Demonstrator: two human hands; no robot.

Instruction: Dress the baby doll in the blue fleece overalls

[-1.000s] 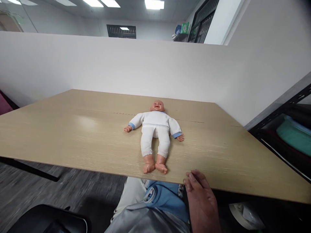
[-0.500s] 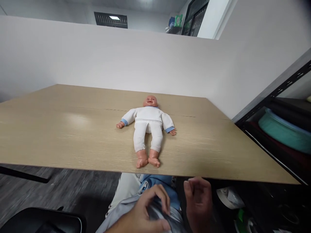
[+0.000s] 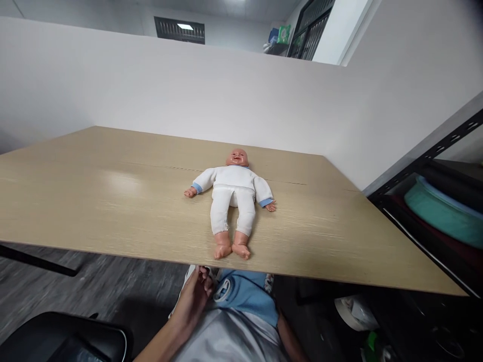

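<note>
A baby doll [image 3: 234, 193] in a white outfit with blue cuffs lies face up on the wooden table [image 3: 151, 216]. Its bare feet point toward me, close to the front edge. My left hand [image 3: 196, 289] is below that edge, over my lap, with fingers curled in and nothing visible in them. Beside it, blue cloth [image 3: 245, 296] with a white trim lies across my lap. My right hand [image 3: 289, 332] is low at the right of my lap, dark and mostly out of sight, so its fingers do not show. Neither hand touches the doll.
A white wall [image 3: 211, 95] rises behind the table. On the right, a black metal shelf [image 3: 426, 163] holds a teal item [image 3: 441, 208]. Below right stands a white container [image 3: 352, 314]. A black chair [image 3: 64, 337] is at lower left.
Both hands have moved apart from in front of my lap: the left went left and up toward the table edge, the right dropped down. The doll stays in place; the view shifted slightly.
</note>
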